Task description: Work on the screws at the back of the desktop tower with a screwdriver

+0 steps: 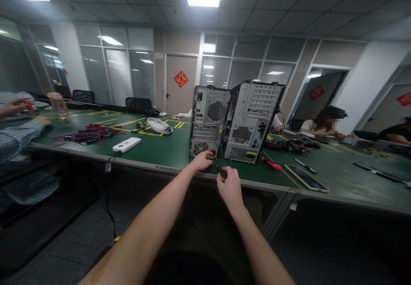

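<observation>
My right hand [230,186] is closed around the black and yellow handle of a screwdriver [221,173]. The shaft points up and left toward my left hand [203,161]. Those left fingers are bent together by the screwdriver's tip, in front of the lower back of a computer tower [208,133]; what they pinch is too small to make out. This tower stands upright with its rear panel, fan grilles and ports facing me. Close on its right is a second, larger computer tower [246,124], also upright with its back toward me.
Right of the towers lie a red screwdriver [271,163], a phone [306,178] and a thin pointed tool [305,165]. Leftward are a white power strip [127,145], a bundle of coloured wires [88,134] and a bottle [58,106]. Other people sit around the green table [154,158].
</observation>
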`<state>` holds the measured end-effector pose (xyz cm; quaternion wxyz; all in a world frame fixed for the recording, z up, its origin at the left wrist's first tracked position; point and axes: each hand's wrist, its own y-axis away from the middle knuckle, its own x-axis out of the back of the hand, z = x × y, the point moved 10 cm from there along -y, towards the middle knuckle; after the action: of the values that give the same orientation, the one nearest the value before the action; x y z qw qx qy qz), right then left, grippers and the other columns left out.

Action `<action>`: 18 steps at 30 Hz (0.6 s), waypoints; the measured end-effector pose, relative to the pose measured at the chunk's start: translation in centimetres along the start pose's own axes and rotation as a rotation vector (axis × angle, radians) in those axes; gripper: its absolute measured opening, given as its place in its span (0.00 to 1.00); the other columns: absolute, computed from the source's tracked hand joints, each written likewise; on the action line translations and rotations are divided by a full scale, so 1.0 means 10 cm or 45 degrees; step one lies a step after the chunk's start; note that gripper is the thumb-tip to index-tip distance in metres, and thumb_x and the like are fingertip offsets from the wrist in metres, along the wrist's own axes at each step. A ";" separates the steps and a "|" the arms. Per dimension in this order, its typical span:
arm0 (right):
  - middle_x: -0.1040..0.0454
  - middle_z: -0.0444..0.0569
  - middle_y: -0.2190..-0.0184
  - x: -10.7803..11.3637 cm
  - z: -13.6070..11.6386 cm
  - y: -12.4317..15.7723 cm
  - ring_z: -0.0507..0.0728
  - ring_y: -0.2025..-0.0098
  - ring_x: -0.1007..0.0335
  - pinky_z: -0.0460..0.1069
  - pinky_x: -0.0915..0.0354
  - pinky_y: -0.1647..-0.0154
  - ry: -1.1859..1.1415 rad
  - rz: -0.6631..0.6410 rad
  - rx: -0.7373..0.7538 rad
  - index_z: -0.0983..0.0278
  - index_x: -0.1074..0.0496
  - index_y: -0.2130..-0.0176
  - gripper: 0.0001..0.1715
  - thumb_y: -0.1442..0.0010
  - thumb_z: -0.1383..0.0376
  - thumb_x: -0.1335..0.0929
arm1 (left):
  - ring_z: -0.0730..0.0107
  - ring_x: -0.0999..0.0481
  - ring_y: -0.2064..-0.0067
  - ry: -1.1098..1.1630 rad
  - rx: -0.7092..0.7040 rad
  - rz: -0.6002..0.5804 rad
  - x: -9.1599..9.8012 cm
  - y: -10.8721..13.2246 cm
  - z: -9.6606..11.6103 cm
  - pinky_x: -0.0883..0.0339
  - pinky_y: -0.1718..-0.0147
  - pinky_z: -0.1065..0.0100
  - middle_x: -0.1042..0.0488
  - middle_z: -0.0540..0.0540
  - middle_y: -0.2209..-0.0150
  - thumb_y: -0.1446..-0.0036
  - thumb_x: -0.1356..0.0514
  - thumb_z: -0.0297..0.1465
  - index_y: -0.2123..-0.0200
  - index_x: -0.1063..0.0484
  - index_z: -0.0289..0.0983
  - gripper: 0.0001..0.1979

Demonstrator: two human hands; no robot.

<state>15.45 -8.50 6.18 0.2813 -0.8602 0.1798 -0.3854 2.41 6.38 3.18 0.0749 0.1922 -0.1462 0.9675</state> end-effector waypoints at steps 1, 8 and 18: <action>0.32 0.52 0.58 0.00 -0.01 0.00 0.61 0.58 0.29 0.54 0.32 0.53 -0.007 0.002 0.008 0.62 0.31 0.58 0.09 0.39 0.65 0.36 | 0.64 0.20 0.48 0.000 -0.004 0.001 0.00 0.00 0.00 0.29 0.47 0.69 0.20 0.35 0.49 0.50 0.38 0.16 0.44 0.27 0.27 0.27; 0.31 0.53 0.58 0.10 -0.06 -0.02 0.60 0.58 0.29 0.54 0.33 0.54 -0.020 0.040 0.038 0.63 0.30 0.58 0.10 0.39 0.64 0.37 | 0.64 0.20 0.49 -0.025 -0.007 0.013 0.02 0.00 -0.02 0.29 0.47 0.68 0.20 0.37 0.49 0.50 0.38 0.17 0.45 0.26 0.29 0.26; 0.26 0.53 0.62 0.78 0.42 -0.30 0.61 0.58 0.29 0.55 0.34 0.51 -0.017 0.303 -0.131 0.62 0.27 0.63 0.13 0.46 0.58 0.35 | 0.66 0.19 0.51 -0.222 -0.060 -0.005 0.00 0.00 0.02 0.29 0.47 0.70 0.19 0.40 0.50 0.49 0.38 0.19 0.48 0.23 0.31 0.23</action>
<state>23.84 -8.85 10.12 0.2817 -0.8487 0.2981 -0.3339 2.47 6.33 3.32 0.0682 0.2742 -0.1743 0.9433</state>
